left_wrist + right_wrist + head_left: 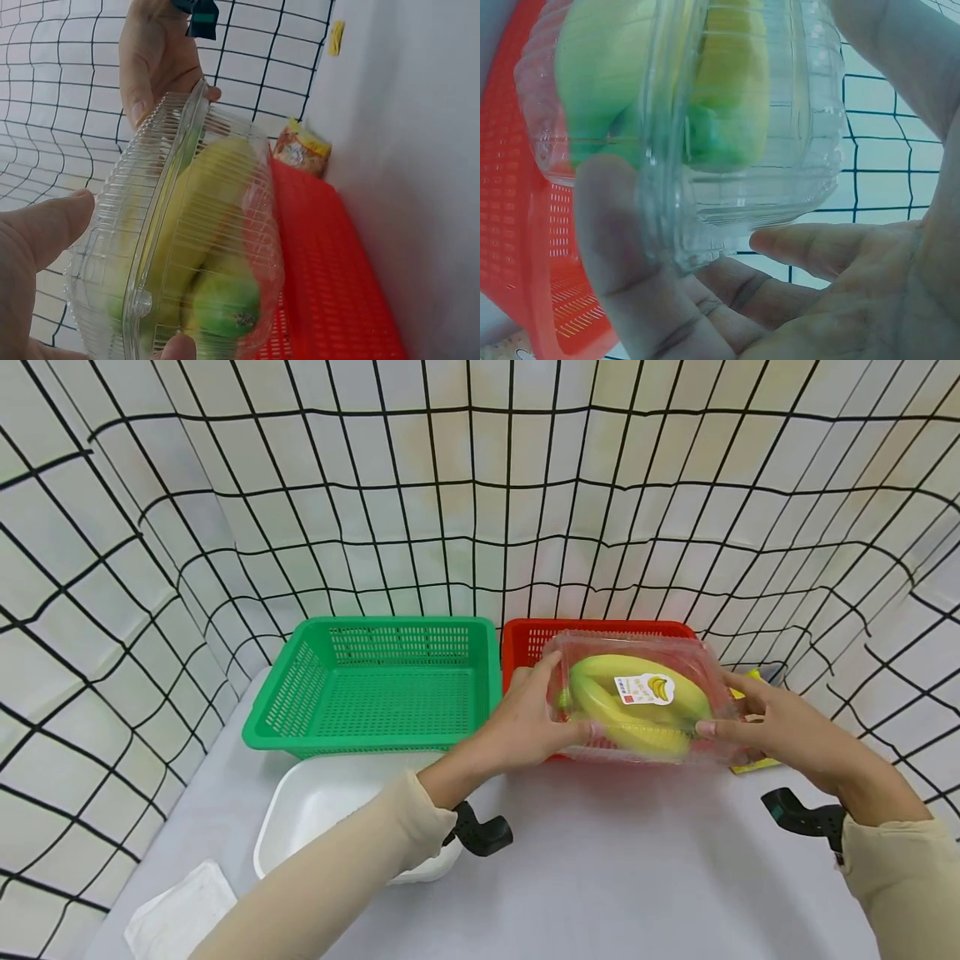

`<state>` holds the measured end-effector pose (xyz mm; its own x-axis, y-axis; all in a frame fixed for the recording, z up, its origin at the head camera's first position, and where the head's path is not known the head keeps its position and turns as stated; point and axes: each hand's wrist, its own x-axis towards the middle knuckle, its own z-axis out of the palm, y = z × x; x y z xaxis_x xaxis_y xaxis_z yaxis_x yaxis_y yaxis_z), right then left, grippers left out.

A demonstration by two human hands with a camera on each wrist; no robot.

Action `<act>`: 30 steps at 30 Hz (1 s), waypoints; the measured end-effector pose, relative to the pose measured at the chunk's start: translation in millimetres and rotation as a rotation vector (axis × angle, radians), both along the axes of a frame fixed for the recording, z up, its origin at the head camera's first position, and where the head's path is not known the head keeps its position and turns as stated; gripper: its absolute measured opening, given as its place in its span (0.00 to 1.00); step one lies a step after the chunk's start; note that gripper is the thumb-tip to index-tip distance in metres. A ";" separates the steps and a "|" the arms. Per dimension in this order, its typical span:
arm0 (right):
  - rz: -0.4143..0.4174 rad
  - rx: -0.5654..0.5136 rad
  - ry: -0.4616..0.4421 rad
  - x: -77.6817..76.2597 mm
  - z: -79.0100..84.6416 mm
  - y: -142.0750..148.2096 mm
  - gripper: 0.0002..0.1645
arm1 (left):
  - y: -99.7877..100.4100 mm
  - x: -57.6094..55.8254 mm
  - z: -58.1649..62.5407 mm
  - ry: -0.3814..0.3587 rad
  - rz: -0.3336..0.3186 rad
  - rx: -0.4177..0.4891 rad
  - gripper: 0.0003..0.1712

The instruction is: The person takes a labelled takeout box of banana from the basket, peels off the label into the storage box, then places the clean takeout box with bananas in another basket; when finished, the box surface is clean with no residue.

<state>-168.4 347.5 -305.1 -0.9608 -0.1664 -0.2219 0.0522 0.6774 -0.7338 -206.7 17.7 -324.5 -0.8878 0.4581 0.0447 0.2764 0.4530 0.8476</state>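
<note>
A clear plastic clamshell box (600, 645) with yellow-green bananas (611, 710) inside is held up over the front of the red basket (525, 639). A white label with a banana picture is on its lid. My left hand (528, 714) grips the box's left end, thumb on the near side. At the other end my right hand (787, 727) holds it, with its thumb at the near edge. In the right wrist view the fingers (619, 225) wrap the box's rim. The box hides much of the basket's inside.
Left of the red basket stands a green basket (390, 747), with a white tub (300, 818) in front of it. A folded white cloth (183, 914) lies at the lower left. A yellow packet (300, 150) is beside the red basket. Black netting (468, 485) surrounds the table.
</note>
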 end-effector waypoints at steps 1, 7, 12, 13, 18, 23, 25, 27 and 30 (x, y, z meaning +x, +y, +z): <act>0.003 0.004 0.009 2.2 -0.9 -0.2 0.57 | -0.6 2.7 -1.1 -0.002 0.002 0.007 0.62; 0.006 0.017 0.013 16.5 -7.6 -1.7 0.58 | -5.4 22.8 -8.9 -0.007 0.010 0.041 0.64; 0.003 0.014 0.026 29.7 -14.2 -4.1 0.56 | -9.2 38.7 -14.8 -0.027 0.023 0.033 0.63; -0.002 0.011 0.026 32.4 -15.5 -4.7 0.56 | -9.7 41.6 -15.8 -0.028 0.024 0.032 0.63; -0.023 0.002 -0.009 45.2 -22.8 -5.4 0.58 | -12.4 56.5 -22.1 -0.048 0.011 0.055 0.63; -0.028 -0.009 -0.057 56.7 -29.9 -2.6 0.59 | -16.0 69.7 -29.4 -0.088 -0.022 0.125 0.62; -0.029 -0.003 -0.065 61.1 -32.7 -1.9 0.60 | -17.6 74.7 -32.2 -0.101 -0.033 0.153 0.61; -0.045 0.023 -0.073 65.9 -35.3 -2.0 0.61 | -19.4 80.4 -34.5 -0.105 -0.042 0.166 0.61; -0.069 0.065 -0.087 73.4 -38.8 -1.9 0.62 | -22.2 89.6 -37.7 -0.115 -0.053 0.168 0.61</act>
